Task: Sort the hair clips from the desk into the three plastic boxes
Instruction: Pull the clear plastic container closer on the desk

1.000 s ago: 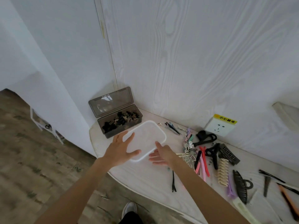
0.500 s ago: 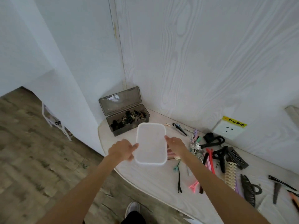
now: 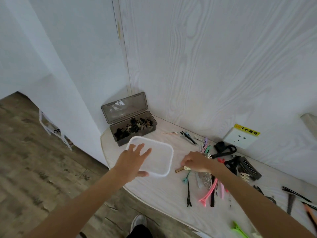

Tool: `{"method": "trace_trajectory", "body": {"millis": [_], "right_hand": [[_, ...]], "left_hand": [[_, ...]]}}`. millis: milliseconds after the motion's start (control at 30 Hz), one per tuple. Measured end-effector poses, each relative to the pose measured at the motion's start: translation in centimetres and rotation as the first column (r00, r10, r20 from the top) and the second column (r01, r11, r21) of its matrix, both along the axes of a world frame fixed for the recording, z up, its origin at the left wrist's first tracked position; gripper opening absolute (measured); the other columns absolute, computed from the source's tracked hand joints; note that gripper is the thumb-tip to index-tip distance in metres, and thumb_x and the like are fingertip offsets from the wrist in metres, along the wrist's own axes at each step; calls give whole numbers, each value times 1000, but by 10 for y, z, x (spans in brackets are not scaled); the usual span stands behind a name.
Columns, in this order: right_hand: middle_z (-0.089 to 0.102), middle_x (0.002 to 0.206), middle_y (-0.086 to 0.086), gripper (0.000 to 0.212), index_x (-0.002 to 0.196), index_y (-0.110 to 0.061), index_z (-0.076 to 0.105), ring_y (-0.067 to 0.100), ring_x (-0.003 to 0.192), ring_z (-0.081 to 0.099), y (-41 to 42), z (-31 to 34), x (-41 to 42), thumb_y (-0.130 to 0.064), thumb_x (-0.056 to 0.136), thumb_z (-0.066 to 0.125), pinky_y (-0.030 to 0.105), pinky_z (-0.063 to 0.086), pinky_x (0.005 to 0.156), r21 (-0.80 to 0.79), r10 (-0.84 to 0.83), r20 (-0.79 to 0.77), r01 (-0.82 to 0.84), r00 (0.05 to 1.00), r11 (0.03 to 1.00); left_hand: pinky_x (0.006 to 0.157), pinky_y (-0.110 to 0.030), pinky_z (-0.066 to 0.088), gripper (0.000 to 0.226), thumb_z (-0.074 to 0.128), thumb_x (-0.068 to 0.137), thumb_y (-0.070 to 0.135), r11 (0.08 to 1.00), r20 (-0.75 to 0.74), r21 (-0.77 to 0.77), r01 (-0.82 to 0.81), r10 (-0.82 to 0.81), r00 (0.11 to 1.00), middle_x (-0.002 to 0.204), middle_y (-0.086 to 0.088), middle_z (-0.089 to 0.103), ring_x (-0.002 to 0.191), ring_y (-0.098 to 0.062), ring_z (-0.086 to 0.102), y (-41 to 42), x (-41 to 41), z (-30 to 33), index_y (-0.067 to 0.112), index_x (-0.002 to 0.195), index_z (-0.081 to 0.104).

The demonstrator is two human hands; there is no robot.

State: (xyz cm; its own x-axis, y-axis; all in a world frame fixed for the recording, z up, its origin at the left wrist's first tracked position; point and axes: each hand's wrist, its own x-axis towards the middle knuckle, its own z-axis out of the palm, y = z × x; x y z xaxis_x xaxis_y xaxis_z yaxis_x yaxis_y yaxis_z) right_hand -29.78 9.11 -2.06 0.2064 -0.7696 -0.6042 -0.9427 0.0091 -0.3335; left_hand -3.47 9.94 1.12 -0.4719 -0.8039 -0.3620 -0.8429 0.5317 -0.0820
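Left hand spread flat on the translucent white box, thumb at its near rim. Right hand just beside it, fingers curled, pinching a gold clip low at the counter. Grey box behind, lid up, small dark clips inside (types unclear). Loose clips piled to the right.

Two hands, two plastic boxes, one wall socket, clips uncountable.

Your left hand reaches toward 1 o'clock, palm down, fingers straight and spread. Your right hand, forearm entering from 4 o'clock, has its fingers curled, pinching a slim gold hair clip.
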Motion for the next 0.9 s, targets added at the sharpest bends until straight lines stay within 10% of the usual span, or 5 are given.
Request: {"method": "trace_trajectory", "body": {"millis": [267,367,500,733,900], "right_hand": [[61,116,1,31,111,-18,63,18,110,55,21,1,3,-8,93,41,33,42,100,-280,-180,51,187,982,942],[62,110,4,28,110,-13,61,14,91,61,22,12,10,-2,85,55,22,51,80,38,-406,274,412,872,910],[66,105,7,42,114,-6,56,17,90,65,26,23,38,-36,84,63,24,52,79,639,-745,435,409,506,651],[67,91,12,32,94,-2,56,21,78,67,20,14,55,-33,95,48,28,54,65,700,-879,341,535,332,474],[63,88,11,34,93,-3,55,21,76,64,28,15,62,-34,96,43,27,51,62,719,-883,398,512,250,469]], "left_hand": [[89,-35,47,63,30,94,56,920,-236,119,-373,391,890,149,-19,19,115,-29,55,-7,-62,3,20,145,25],[102,-38,38,52,41,95,45,958,-220,147,-246,274,936,148,-11,28,129,-26,41,-26,-43,9,30,143,31],[116,-44,13,57,31,98,46,969,-172,229,-90,132,976,158,-4,-5,145,-25,-4,-22,-13,-1,36,148,6],[117,-44,12,50,18,101,40,984,-35,176,-9,15,999,158,-5,-2,145,-30,0,-23,-17,14,35,148,4],[113,-47,18,86,41,80,72,972,7,233,-22,21,1000,158,-5,-5,145,-30,-1,-22,-18,19,36,148,2]]}}
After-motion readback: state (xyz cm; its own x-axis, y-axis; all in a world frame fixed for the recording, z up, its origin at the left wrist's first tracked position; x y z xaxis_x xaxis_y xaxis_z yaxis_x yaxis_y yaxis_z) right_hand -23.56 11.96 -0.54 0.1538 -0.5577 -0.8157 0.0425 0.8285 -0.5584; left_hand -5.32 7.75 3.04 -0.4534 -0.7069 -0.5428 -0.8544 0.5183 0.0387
